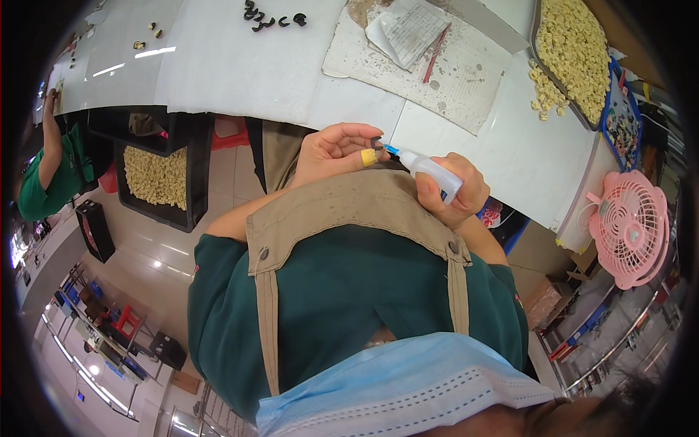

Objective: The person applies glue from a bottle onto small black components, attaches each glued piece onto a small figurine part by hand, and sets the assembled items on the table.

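My left hand (328, 154) pinches a small dark curved piece (376, 142) between its fingertips, just off the table's near edge. A yellow wrap (369, 157) covers the tip of one of its digits. My right hand (462, 191) is closed round a white squeeze bottle (435, 173), tilted so that its blue nozzle (392, 150) points left at the dark piece. Nozzle and piece are very close; whether they touch I cannot tell. Several similar black curved pieces (266, 20) lie loose at the far side of the white table (218, 65).
A stained board (451, 91) with paper (408, 33) and a red stick (436, 54) lies ahead. A tray of pale yellow pieces (575, 51), a blue basket (622, 120) and a pink fan (630, 229) stand right. Black crates (195, 175) and a co-worker's green sleeve (54, 171) are left.
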### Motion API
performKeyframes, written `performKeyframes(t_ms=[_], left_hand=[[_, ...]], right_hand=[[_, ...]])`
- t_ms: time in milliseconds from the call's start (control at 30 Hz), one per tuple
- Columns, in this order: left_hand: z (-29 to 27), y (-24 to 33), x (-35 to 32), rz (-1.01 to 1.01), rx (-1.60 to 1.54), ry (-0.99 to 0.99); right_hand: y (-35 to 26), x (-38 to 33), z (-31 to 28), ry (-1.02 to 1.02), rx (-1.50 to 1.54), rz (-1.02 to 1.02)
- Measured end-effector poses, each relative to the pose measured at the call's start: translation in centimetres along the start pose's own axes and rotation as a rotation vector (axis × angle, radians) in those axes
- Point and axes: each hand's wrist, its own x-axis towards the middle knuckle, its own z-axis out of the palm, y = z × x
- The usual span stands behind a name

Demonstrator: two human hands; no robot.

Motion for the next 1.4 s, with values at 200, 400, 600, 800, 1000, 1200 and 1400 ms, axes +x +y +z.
performKeyframes(t_ms=[200,400,600,800,1000,1200,1400], left_hand=[[0.09,0.02,-0.09,0.0,-0.006,0.004],[0.11,0.0,-0.14,0.005,0.003,0.011],[-0.16,-0.33,-0.05,0.033,0.013,0.007],[-0.22,-0.57,0.11,0.128,0.02,-0.004],[-0.17,-0.29,0.17,0.122,0.027,0.0],[-0.25,-0.37,0.27,0.138,0.028,-0.007],[-0.34,-0.35,0.36,0.139,0.017,-0.023]], right_hand=[[-0.01,0.04,0.07,0.036,-0.007,-0.008],[0.0,-0.06,-0.07,0.029,-0.006,0.008],[0.04,-0.16,-0.21,0.042,0.023,-0.006],[-0.31,0.18,-0.2,0.015,-0.001,-0.036],[-0.39,0.59,0.05,0.001,-0.002,-0.06],[-0.35,0.62,-0.04,0.012,-0.015,-0.044],[-0.45,0.65,-0.18,0.029,-0.046,-0.033]])
